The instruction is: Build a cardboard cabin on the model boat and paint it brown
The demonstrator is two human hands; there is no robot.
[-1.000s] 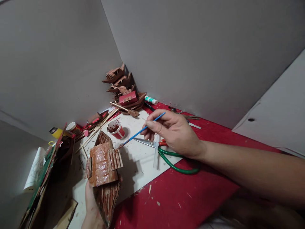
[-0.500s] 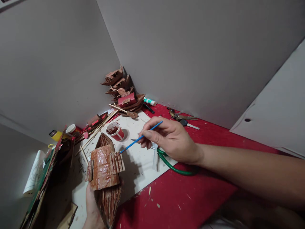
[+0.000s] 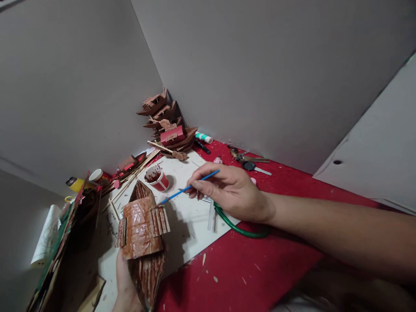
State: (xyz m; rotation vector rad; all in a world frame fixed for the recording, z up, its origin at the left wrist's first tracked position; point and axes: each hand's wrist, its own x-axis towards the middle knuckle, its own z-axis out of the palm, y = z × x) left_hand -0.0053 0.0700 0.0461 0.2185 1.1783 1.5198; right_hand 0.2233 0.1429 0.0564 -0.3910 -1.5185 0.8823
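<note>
From below, my left hand supports a model boat of corrugated cardboard; most of its fingers are hidden behind the hull. The boat's curved roof is wet and glossy with reddish-brown paint, and a ridged flap sticks out on its right side. My right hand pinches a thin blue paintbrush between thumb and fingers. Its tip meets the roof at the upper edge of that flap. Just beyond the boat stands a red and white paper cup, brown paint coating its inside.
Finished-looking brown model boats are stacked in the wall corner. Thin wooden sticks lie left of the cup. Green-handled scissors rest under my right wrist, near a clear ruler. Keys lie on the red table.
The brush tip has moved slightly left and up, from the flap's upper right corner to its upper edge. My right hand has tilted a little with it. The boat stays nearly still.
</note>
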